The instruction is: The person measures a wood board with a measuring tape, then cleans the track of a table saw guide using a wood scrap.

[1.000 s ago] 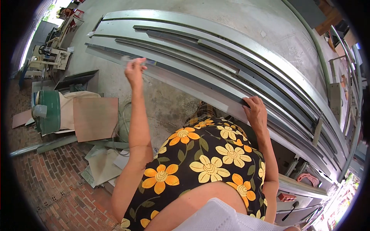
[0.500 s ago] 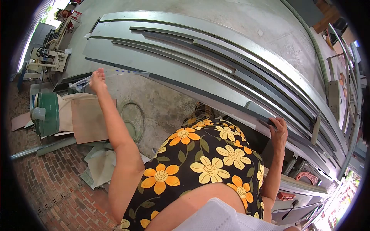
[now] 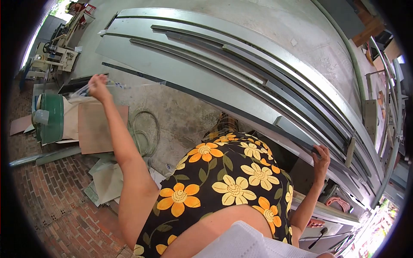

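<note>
My left hand (image 3: 99,87), at the far left, is closed on a clear plastic film (image 3: 140,86) with blue print. The film stretches taut from my fingers to a long dark grey bar (image 3: 215,102), which lies slantwise in front of me. Some crumpled film trails to the left of the hand. Near the bar's right end, my right hand (image 3: 322,161) has its fingers curled over it. Its thumb is partly hidden. Behind the bar, several grey metal strips (image 3: 193,62) lie on a long pale metal panel (image 3: 129,56).
At the left stand a green container (image 3: 52,118) and a brown board (image 3: 101,129). A coiled hose (image 3: 148,144) lies on the concrete floor. Machinery (image 3: 53,56) stands at the back left. Below the bar's right end are an orange-handled tool (image 3: 337,202) and a shelf edge.
My left hand has moved left and slightly down, pulling the film along. My right hand has shifted right and down along the bar. The view has turned slightly.
</note>
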A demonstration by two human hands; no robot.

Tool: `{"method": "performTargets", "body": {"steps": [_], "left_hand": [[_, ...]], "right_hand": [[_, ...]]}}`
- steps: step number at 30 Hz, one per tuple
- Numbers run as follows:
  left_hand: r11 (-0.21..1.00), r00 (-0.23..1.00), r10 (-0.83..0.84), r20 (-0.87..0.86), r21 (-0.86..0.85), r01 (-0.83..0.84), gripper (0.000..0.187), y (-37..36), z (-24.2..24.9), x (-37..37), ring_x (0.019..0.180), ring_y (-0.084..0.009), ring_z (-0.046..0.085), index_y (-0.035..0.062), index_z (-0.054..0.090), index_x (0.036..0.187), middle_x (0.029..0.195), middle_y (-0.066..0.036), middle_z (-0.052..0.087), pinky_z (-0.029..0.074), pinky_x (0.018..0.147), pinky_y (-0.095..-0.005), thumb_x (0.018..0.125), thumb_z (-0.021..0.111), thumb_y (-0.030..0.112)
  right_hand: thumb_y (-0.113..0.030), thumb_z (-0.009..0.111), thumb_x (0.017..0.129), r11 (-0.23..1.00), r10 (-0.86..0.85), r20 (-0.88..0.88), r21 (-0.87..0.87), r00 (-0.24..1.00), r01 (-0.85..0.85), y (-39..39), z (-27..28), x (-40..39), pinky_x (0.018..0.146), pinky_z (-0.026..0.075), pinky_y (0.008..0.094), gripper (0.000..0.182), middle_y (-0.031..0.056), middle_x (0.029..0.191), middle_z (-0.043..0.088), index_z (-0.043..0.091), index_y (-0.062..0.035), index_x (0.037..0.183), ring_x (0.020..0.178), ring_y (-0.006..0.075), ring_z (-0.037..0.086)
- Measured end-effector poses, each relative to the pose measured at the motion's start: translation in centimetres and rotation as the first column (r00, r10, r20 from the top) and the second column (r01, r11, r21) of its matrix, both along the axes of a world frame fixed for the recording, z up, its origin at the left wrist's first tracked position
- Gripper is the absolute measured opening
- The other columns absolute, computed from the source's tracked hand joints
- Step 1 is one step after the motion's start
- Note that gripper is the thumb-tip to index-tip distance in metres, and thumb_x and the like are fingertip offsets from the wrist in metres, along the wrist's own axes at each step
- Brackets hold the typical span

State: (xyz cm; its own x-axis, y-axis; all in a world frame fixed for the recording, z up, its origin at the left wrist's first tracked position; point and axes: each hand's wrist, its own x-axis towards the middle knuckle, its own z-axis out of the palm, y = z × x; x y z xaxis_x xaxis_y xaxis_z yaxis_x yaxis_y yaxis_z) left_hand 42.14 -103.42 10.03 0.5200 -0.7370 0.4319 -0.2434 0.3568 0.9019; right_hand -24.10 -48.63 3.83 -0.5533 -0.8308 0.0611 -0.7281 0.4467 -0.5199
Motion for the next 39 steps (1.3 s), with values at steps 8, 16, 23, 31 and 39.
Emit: {"method": "performTargets", "body": {"steps": [8,16,23,31,39], "left_hand": [[0.78,0.63,-0.553,0.546,0.605,0.161,0.032,10.8,-5.8,-12.3,0.072,-0.0131,0.057,0.0052,0.066,0.101,0.082,-0.005,0.061,0.048,0.064,-0.0286,0.078,0.077,0.024],[0.861,0.539,-0.493,0.683,0.471,0.192,0.027,12.9,-9.7,-15.2,0.079,-0.0273,0.06,0.0042,0.06,0.092,0.09,-0.01,0.06,0.048,0.071,-0.0385,0.076,0.077,0.016],[0.85,0.596,-0.507,0.623,0.477,0.224,0.018,13.0,-9.5,-15.6,0.067,-0.0257,0.058,0.0027,0.06,0.086,0.077,-0.011,0.059,0.047,0.063,-0.0381,0.082,0.071,0.015],[0.844,0.719,-0.472,0.51,0.497,0.202,0.018,13.6,-9.3,-16.5,0.06,-0.0188,0.055,0.0005,0.059,0.081,0.065,-0.009,0.059,0.045,0.058,-0.0354,0.084,0.068,0.015],[0.781,0.789,-0.558,0.256,0.483,0.396,0.018,12.0,-9.9,-19.4,0.059,-0.0108,0.058,0.0013,0.063,0.083,0.07,-0.005,0.065,0.046,0.057,-0.0279,0.088,0.066,0.019]], "right_hand": [[0.008,0.068,0.07,0.998,-0.059,0.055,-0.004,0.997,0.059,-0.2,0.7,0.7,0.091,0.047,0.0351,0.036,0.0102,0.106,0.06,0.066,-0.0054,0.103,0.1,0.0282,0.06],[0.004,0.068,0.07,0.994,0.018,-0.122,0.108,0.992,-0.005,-1.5,0.5,1.3,0.096,0.044,0.0374,0.043,0.0114,0.117,0.058,0.063,-0.0061,0.112,0.111,0.0297,0.056],[-0.001,0.074,0.065,0.983,0.186,-0.073,0.005,0.98,-0.186,-8.0,1.5,6.3,0.093,0.045,0.0398,0.048,0.0127,0.114,0.058,0.064,-0.0084,0.112,0.109,0.0325,0.055],[-0.001,0.075,0.069,0.959,0.282,0.008,-0.034,0.959,-0.282,-11.7,0.4,9.7,0.081,0.047,0.0387,0.036,0.0097,0.099,0.06,0.068,-0.0074,0.103,0.095,0.029,0.058],[0.001,0.072,0.072,0.979,0.194,-0.001,-0.065,0.981,-0.194,-9.4,0.3,7.1,0.082,0.047,0.0355,0.034,0.0097,0.095,0.059,0.069,-0.0055,0.105,0.093,0.0269,0.058]]}}
